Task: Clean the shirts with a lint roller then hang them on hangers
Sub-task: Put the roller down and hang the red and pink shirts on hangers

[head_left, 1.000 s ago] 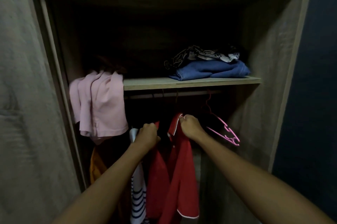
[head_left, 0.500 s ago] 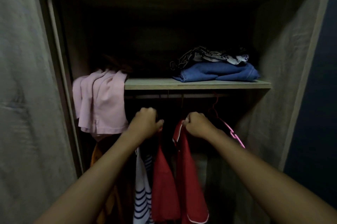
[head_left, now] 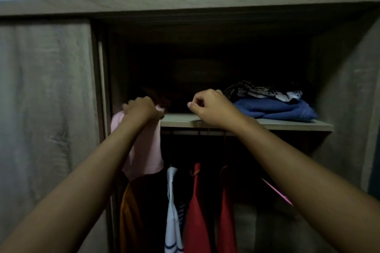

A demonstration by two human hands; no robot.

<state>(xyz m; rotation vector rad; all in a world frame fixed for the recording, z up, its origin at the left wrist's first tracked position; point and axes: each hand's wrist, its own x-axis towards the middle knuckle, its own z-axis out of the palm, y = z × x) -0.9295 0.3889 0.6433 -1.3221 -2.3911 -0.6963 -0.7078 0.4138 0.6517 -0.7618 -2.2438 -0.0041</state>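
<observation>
A pink shirt (head_left: 146, 150) hangs over the left end of the wardrobe shelf (head_left: 287, 124). My left hand (head_left: 141, 108) is closed on its top at the shelf's edge. My right hand (head_left: 209, 106) hovers curled over the shelf's middle, fingers bent, with nothing visible in it. Below the shelf a red shirt (head_left: 197, 211) hangs from the rail, next to a white shirt with navy stripes (head_left: 172, 211) and an orange garment (head_left: 129, 217). A pink hanger (head_left: 277, 192) shows under my right forearm.
A folded blue garment (head_left: 273, 109) with a patterned black-and-white cloth (head_left: 261, 91) on top lies at the shelf's right. The sliding wardrobe door (head_left: 45, 119) covers the left side. The wardrobe's interior is dark.
Both hands let go of the red shirt hanging on the rail and rose to shelf level. My left hand took hold of the pink shirt. The view tilted upward.
</observation>
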